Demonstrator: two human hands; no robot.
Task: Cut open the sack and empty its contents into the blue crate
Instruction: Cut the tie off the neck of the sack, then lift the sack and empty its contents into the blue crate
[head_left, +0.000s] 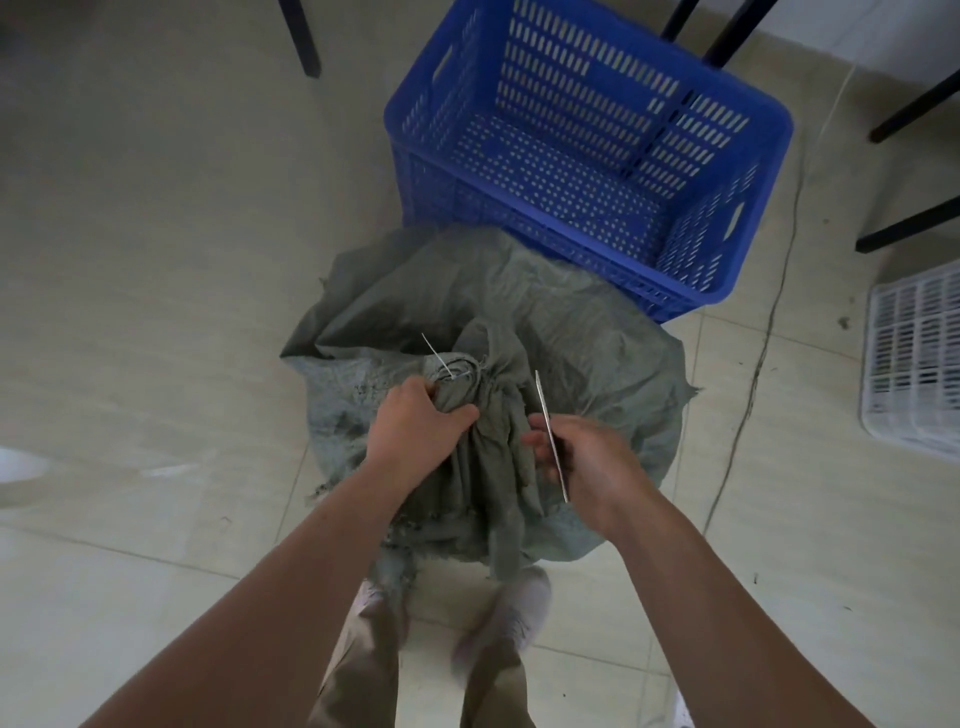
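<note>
A full grey-green woven sack (550, 312) stands on the tiled floor right in front of my feet. Its gathered neck is bound with a pale tie (441, 361) whose loose end sticks up. My left hand (415, 421) is clenched around the bunched neck just below the tie. My right hand (587, 457) holds a knife (546, 410) with a thin blade, edge-on and pointing away from me, just right of the neck. The blue perforated crate (769, 130) stands behind the sack, touching it, with nothing inside.
A white slotted plastic crate (914, 358) sits at the right edge. Black furniture legs (304, 36) stand at the top left and top right. A thin cable (769, 322) runs along the floor to the right of the sack. Open tile lies to the left.
</note>
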